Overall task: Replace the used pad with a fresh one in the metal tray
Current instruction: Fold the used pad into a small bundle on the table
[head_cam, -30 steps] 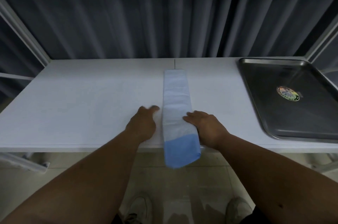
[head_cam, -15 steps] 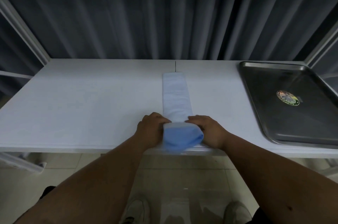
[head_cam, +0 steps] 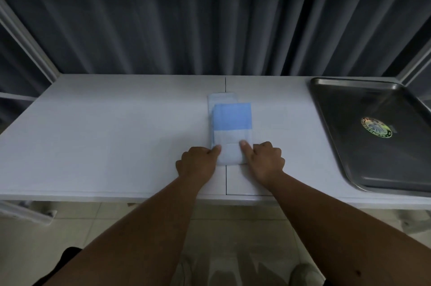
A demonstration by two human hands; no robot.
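Note:
A white and blue pad point(head_cam: 231, 129) lies folded over on itself at the middle of the white table point(head_cam: 116, 134), blue end on top. My left hand point(head_cam: 198, 162) pinches its near left corner between thumb and fingers. My right hand point(head_cam: 263, 159) presses a finger and thumb on its near right corner. The metal tray point(head_cam: 382, 134) sits at the right end of the table, bare inside except for a round sticker point(head_cam: 376, 127).
Dark curtains hang behind the table. White frame bars rise at the left point(head_cam: 25, 38) and right back corners. The table's near edge runs under my forearms; tiled floor and my shoes show below.
The long strip of pad that hung over the near edge has been folded away from me onto itself. Both hands moved forward with the fold and now hold its near end.

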